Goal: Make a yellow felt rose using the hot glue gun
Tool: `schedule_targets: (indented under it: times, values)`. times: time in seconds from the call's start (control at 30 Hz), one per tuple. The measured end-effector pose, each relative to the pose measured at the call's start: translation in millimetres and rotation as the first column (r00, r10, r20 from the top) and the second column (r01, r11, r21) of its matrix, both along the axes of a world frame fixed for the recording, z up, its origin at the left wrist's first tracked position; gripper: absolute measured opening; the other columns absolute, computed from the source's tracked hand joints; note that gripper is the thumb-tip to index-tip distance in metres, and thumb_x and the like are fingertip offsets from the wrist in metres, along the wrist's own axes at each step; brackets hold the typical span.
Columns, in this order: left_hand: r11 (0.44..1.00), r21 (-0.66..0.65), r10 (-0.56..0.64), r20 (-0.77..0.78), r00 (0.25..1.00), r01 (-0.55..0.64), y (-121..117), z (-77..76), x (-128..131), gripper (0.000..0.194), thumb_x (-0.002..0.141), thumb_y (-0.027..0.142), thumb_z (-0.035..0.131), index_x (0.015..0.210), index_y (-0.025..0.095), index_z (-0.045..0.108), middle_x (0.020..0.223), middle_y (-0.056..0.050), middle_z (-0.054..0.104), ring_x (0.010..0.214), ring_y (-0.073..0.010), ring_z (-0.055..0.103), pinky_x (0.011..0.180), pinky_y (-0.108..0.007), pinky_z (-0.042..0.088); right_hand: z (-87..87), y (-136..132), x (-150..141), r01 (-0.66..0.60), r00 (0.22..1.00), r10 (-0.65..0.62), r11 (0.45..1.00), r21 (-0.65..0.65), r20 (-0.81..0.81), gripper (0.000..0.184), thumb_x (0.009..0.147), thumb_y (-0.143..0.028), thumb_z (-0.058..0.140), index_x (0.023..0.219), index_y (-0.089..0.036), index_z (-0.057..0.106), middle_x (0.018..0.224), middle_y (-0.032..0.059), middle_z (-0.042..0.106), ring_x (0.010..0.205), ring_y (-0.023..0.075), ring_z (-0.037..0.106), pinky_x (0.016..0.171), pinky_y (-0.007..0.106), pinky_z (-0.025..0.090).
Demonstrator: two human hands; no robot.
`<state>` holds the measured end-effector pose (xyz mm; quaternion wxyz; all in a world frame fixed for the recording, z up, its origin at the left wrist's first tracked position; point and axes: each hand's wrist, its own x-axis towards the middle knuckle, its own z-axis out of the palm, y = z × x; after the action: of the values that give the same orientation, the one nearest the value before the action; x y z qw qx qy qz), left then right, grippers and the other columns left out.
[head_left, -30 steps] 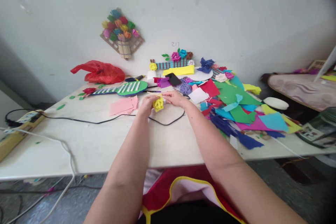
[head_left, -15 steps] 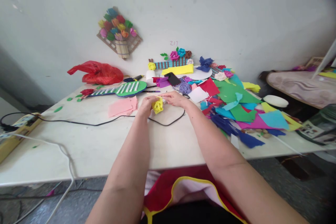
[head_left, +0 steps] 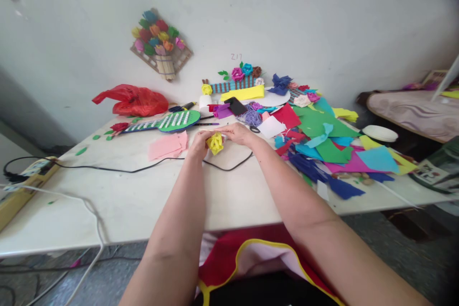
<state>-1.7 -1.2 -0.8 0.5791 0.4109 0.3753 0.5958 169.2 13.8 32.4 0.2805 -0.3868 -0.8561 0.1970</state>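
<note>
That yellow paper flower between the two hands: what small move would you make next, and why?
Probably one more small turn of the yellow paper flower. The left hand pinches it from its side while the right hand meets it from the other, just above the black cable. It looks partly rolled and a bit loose, so tightening seems likely.

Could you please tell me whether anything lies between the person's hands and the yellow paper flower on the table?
Nothing visible does. The left hand and right hand both touch the yellow paper flower directly. A black cable runs just below it, and pink paper sheets lie to its left.
</note>
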Motion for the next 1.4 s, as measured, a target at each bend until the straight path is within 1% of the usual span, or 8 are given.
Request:
schedule_targets:
  times: [0.13,0.3,0.5,0.6,0.73,0.87,1.03,1.4]
  values:
    - [1.000,0.010,-0.026,-0.039,0.999,0.026,-3,3.4,1,0.020,0.049,0.027,0.074,0.058,0.017,0.060,0.060,-0.007,0.068,0.082,-0.0339,0.073,0.070,-0.041,0.059,4.4,-6,1,0.033,0.998,-0.035,0.999,0.031,0.052,0.037,0.091,-0.021,0.056,0.125,-0.031,0.070,0.125,0.0028,0.071,0.117,0.0198,0.066,0.100,0.030,0.050]
    - [1.000,0.010,-0.025,-0.062,0.998,0.025,-7,7.4,2,0.024,0.047,0.028,0.077,0.055,0.018,0.058,0.055,-0.007,0.066,0.077,-0.0322,0.073,0.066,-0.038,0.058,2.0,-4,0,0.031,0.999,-0.031,0.999,0.011,-0.006,0.034,0.090,-0.019,0.058,0.119,-0.029,0.073,0.118,0.0032,0.075,0.110,0.0190,0.068,0.096,0.030,0.050]
    - [0.999,0.036,-0.015,-0.110,0.994,0.019,-7,7.2,1,0.022,0.048,0.028,0.078,0.055,0.017,0.061,0.054,-0.006,0.065,0.068,-0.0272,0.071,0.058,-0.031,0.053,-4.1,3,-2,0.034,0.997,-0.040,0.996,-0.078,-0.072,0.035,0.091,-0.025,0.056,0.118,-0.015,0.074,0.074,0.0031,0.073,0.068,0.0136,0.064,0.070,0.025,0.048]
    - [0.996,0.065,-0.050,-0.141,0.989,0.060,-8,7.5,0,0.021,0.048,0.029,0.079,0.055,0.017,0.064,0.055,-0.006,0.066,0.066,-0.0261,0.070,0.056,-0.030,0.051,-4.9,4,-3,0.060,0.995,-0.065,0.996,-0.060,-0.070,0.033,0.090,-0.027,0.057,0.115,-0.016,0.076,0.063,0.0000,0.067,0.063,0.0125,0.059,0.065,0.024,0.043]
    - [0.995,0.066,-0.063,-0.161,0.985,0.074,-9,8.2,-2,0.023,0.048,0.032,0.080,0.054,0.016,0.065,0.055,-0.006,0.066,0.063,-0.0250,0.069,0.055,-0.029,0.049,2.5,-3,-5,0.110,0.994,-0.111,0.993,0.046,0.012,0.029,0.089,-0.027,0.057,0.106,-0.018,0.079,0.067,0.0020,0.070,0.070,0.0150,0.062,0.065,0.024,0.041]
    - [0.997,0.047,-0.047,-0.153,0.987,0.055,-8,7.0,-4,0.024,0.049,0.032,0.081,0.055,0.015,0.065,0.053,-0.004,0.065,0.059,-0.0219,0.066,0.052,-0.027,0.046,11.0,-12,-8,0.133,0.979,-0.157,0.975,0.181,0.128,0.027,0.090,-0.028,0.057,0.103,-0.021,0.080,0.086,0.0060,0.077,0.084,0.0186,0.066,0.071,0.026,0.042]
    - [0.996,0.042,-0.069,-0.136,0.988,0.076,-5,5.0,-6,0.025,0.050,0.031,0.081,0.058,0.015,0.065,0.055,-0.004,0.064,0.058,-0.0200,0.064,0.054,-0.028,0.046,9.5,-11,-9,0.114,0.971,-0.164,0.957,0.267,0.173,0.029,0.093,-0.026,0.053,0.106,-0.021,0.079,0.103,0.0091,0.076,0.093,0.0199,0.066,0.075,0.027,0.043]
    - [0.999,0.033,-0.023,-0.090,0.996,0.026,-3,5.2,-2,0.021,0.050,0.027,0.081,0.055,0.014,0.064,0.052,-0.002,0.061,0.054,-0.0177,0.061,0.055,-0.029,0.046,7.0,-3,-8,0.092,0.989,-0.119,0.958,0.272,0.087,0.024,0.088,-0.020,0.060,0.098,-0.022,0.081,0.102,0.0063,0.074,0.090,0.0180,0.064,0.071,0.026,0.042]
